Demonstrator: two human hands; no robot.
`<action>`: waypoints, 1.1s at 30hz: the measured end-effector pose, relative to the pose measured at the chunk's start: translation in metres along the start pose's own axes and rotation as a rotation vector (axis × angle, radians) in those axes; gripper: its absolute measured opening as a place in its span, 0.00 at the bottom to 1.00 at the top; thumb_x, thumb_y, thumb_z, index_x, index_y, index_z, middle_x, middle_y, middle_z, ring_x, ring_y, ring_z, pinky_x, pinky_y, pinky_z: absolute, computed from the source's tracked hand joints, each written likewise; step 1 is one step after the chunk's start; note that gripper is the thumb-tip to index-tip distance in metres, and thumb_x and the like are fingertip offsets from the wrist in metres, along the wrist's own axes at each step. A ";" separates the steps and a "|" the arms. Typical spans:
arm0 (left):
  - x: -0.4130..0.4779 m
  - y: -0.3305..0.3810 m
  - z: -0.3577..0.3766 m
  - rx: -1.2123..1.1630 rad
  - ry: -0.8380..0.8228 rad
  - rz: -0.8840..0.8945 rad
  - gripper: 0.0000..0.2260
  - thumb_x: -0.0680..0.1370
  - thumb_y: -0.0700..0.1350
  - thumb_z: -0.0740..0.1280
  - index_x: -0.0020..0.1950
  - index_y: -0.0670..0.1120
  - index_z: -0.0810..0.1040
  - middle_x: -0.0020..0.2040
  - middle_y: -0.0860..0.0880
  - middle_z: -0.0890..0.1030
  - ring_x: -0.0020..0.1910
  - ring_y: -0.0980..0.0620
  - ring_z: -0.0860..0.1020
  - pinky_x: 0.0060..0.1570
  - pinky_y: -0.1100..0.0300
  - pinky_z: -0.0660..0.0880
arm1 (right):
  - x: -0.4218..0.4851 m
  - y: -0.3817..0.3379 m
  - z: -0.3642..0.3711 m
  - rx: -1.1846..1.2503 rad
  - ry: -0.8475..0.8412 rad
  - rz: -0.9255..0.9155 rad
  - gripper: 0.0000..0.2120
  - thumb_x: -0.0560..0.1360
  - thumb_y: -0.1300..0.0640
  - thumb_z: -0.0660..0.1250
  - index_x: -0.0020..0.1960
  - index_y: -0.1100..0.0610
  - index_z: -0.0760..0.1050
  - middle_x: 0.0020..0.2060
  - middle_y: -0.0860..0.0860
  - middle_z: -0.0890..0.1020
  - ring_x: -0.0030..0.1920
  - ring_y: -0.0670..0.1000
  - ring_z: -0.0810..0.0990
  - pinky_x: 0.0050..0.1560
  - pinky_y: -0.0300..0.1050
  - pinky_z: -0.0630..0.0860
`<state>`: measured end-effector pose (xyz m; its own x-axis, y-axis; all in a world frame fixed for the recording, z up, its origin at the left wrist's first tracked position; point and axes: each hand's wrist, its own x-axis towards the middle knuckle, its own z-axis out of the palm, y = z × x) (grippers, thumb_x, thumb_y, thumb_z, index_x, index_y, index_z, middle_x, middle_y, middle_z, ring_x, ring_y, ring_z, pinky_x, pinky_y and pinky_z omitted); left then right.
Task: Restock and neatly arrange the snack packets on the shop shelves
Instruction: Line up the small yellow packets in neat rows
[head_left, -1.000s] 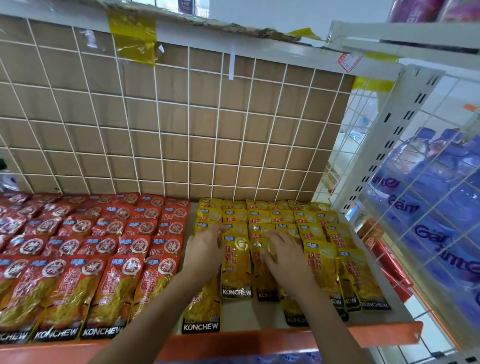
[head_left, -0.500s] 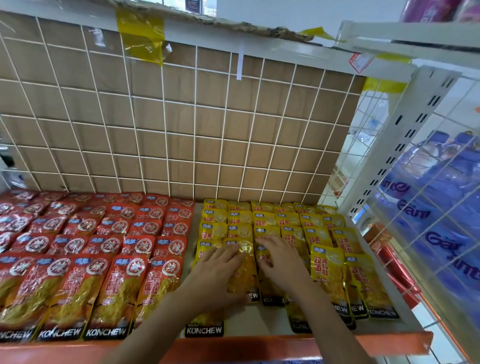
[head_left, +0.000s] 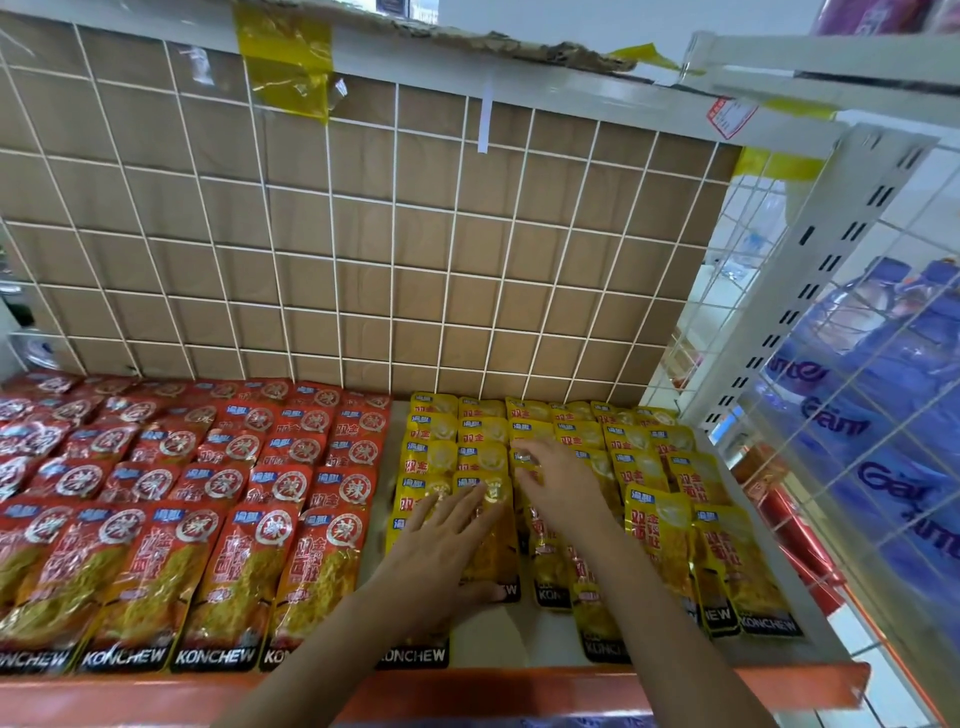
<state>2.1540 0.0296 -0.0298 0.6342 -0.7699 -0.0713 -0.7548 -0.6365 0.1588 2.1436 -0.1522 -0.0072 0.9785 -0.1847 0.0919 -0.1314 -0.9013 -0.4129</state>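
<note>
Resting flat on yellow packets (head_left: 660, 540), left hand (head_left: 441, 540), right hand (head_left: 558, 483), fingers (head_left: 467, 501) straight, six yellow columns, red packets (head_left: 234, 561) alongside

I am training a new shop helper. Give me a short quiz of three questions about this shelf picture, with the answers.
1. True or false: the left hand and the right hand both rest on yellow packets.
2. Choose one. The red packets lie: A) left of the yellow packets; B) right of them; C) on top of them.
3. Fill in: behind the wire panel at the right stand blue ___.

Key: 1 true; 2 A; 3 bottles.
</note>
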 end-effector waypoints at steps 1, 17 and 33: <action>0.000 0.000 0.002 0.015 0.021 -0.011 0.37 0.74 0.69 0.35 0.65 0.54 0.73 0.63 0.52 0.76 0.60 0.54 0.76 0.58 0.56 0.71 | 0.009 -0.003 0.000 0.020 -0.011 0.011 0.16 0.78 0.55 0.59 0.65 0.53 0.71 0.58 0.48 0.76 0.59 0.49 0.74 0.54 0.40 0.69; -0.001 -0.003 0.003 -0.046 0.079 0.093 0.38 0.69 0.70 0.50 0.76 0.58 0.42 0.77 0.54 0.44 0.75 0.54 0.43 0.67 0.58 0.30 | 0.065 -0.004 0.009 0.192 -0.156 0.157 0.03 0.74 0.60 0.67 0.44 0.56 0.73 0.51 0.53 0.80 0.49 0.51 0.78 0.46 0.42 0.72; 0.001 -0.001 0.002 0.010 0.064 0.101 0.40 0.68 0.73 0.46 0.75 0.59 0.41 0.77 0.54 0.45 0.75 0.54 0.44 0.67 0.57 0.32 | 0.064 0.002 0.012 0.208 -0.095 0.115 0.03 0.73 0.60 0.69 0.46 0.58 0.78 0.48 0.51 0.81 0.46 0.45 0.75 0.47 0.39 0.69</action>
<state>2.1548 0.0294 -0.0317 0.5642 -0.8256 0.0081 -0.8166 -0.5566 0.1526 2.2079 -0.1607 -0.0130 0.9708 -0.2350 -0.0481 -0.2169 -0.7744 -0.5943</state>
